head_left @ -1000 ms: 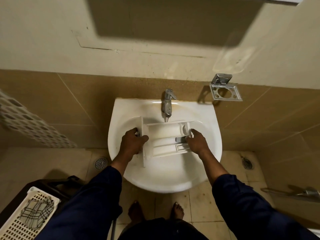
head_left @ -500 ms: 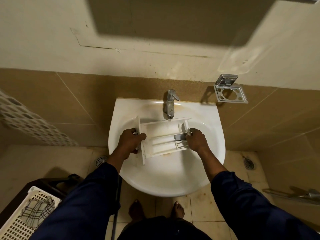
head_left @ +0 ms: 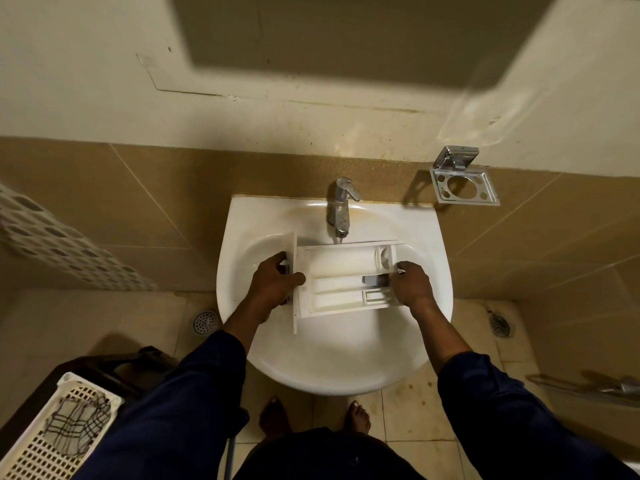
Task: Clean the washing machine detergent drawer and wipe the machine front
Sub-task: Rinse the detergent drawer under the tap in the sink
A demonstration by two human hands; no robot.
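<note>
Tiled bathroom, tan wall, white sink (head_left: 346, 372) under a chrome tap (head_left: 341, 209). Detergent drawer (head_left: 343, 280) out of the machine and held level over the basin, just below the spout, compartments facing up, front panel on the left side. Left hand (head_left: 273, 284) clasped around the front-panel end; right hand (head_left: 410, 284) gripping the back end, fingertips by the small grey insert (head_left: 372, 280). No water visibly running from the tap. Compartments mostly white, faint yellowish staining in the largest one; wet or dry, cannot tell. Empty chrome holder (head_left: 464, 185) on the wall to the right. Floor drain (head_left: 205, 322) left of the pedestal. White laundry basket (head_left: 45, 441) with a checked cloth (head_left: 78, 420) at lower left, within reach.

Progress, as a judgement: early. Drawer removed and brought to the sink, so step one done. Rinsing and scrubbing apparently not yet begun, with no brush or sponge in view. After that: drying, refitting into the machine, then wiping the machine front, with the machine itself out of sight.
</note>
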